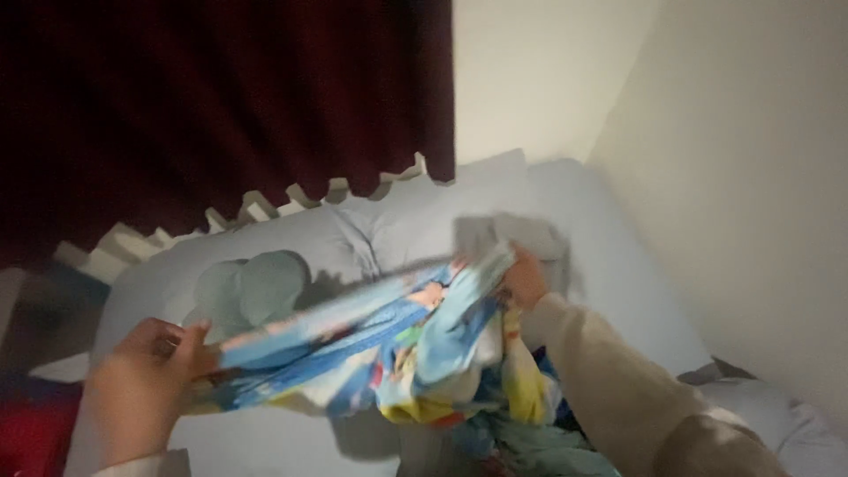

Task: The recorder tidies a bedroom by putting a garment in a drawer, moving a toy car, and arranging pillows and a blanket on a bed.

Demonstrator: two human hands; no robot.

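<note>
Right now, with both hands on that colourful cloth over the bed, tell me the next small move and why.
Probably draw the hands further apart to pull the cloth taut. The left hand and right hand each grip an end of the colourful printed cloth, yet its middle sags and bunches in folds above the pale blue sheet. The picture is blurred, so the exact edges are hard to tell.

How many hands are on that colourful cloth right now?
2. The left hand grips the cloth at its near-left end; the right hand grips its far edge, over the bed. No other hands show.
</note>
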